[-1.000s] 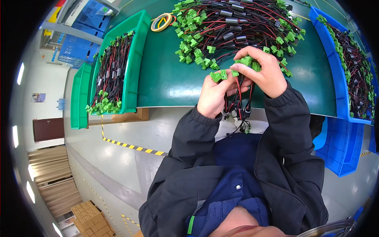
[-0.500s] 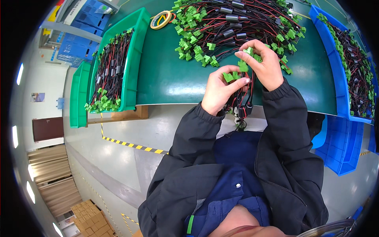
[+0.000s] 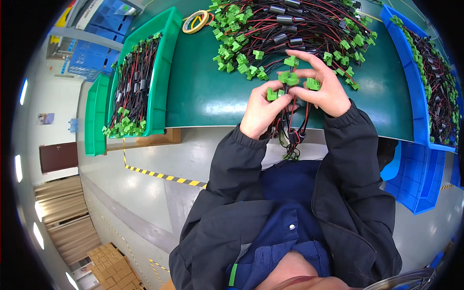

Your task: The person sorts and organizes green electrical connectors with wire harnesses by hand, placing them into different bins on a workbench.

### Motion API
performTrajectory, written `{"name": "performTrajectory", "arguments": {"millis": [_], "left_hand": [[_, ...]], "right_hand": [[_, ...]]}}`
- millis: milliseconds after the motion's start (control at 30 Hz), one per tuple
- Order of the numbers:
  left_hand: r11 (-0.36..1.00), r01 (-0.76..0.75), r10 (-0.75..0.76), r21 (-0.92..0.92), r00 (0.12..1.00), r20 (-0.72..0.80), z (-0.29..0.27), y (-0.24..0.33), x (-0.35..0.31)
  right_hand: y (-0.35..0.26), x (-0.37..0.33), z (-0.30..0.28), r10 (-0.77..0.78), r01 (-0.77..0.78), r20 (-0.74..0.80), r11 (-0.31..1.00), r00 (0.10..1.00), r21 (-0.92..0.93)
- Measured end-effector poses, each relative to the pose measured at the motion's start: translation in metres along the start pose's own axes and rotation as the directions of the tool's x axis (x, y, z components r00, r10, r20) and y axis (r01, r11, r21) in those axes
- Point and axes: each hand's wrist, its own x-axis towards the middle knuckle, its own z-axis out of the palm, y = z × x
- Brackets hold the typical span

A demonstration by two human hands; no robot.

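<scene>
Between my hands hangs a small bunch of wire harnesses [image 3: 293, 134], with red and black wires and green connectors [image 3: 288, 78] at the top. My left hand [image 3: 261, 110] pinches the wires just below the connectors, thumb in front. My right hand [image 3: 328, 89] has its thumb at the same wires, with its index finger stretched out behind the upper connectors. One green connector [image 3: 312, 84] sits between the right thumb and fingers. The lower ends of the bunch dangle past the table's front edge, close to my body.
A large heap of similar harnesses [image 3: 285, 29] lies on the green table [image 3: 208, 96]. Tape rolls [image 3: 195, 22] are left of it. A green crate [image 3: 162, 79] of harnesses stands left, a blue crate [image 3: 411, 67] of them right. Another blue crate [image 3: 420, 186] sits lower right.
Both hands have shifted slightly left with the bunch. My right hand has come down from the top connectors, its fingers more spread and its thumb closer to the left thumb.
</scene>
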Motion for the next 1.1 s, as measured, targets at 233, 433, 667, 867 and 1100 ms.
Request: {"name": "performTrajectory", "arguments": {"millis": [233,433,667,867,1100], "left_hand": [[0.994,-0.009,0.018,0.112,0.997,-0.074,-0.006,0.009,-0.005],[0.987,0.014,-0.017,-0.158,1.000,-0.017,-0.010,0.008,-0.005],[0.981,0.103,-0.091,-0.163,0.993,0.075,-0.006,0.001,-0.002],[0.994,-0.047,0.053,0.102,0.997,-0.052,-0.005,0.011,-0.010],[0.993,-0.116,0.120,0.039,0.984,-0.134,-0.011,0.010,-0.010]], "right_hand": [[0.014,-0.002,-0.010,-0.080,0.071,-0.089,0.993,0.993,-0.097],[0.001,-0.005,-0.010,0.200,-0.198,-0.021,0.978,0.980,0.068],[0.005,-0.001,0.000,0.060,-0.059,0.004,0.976,0.998,0.211],[0.003,-0.005,-0.014,0.158,-0.164,-0.056,0.976,0.986,-0.141],[0.013,-0.009,-0.014,0.180,-0.137,-0.189,0.966,0.965,0.220]]}}
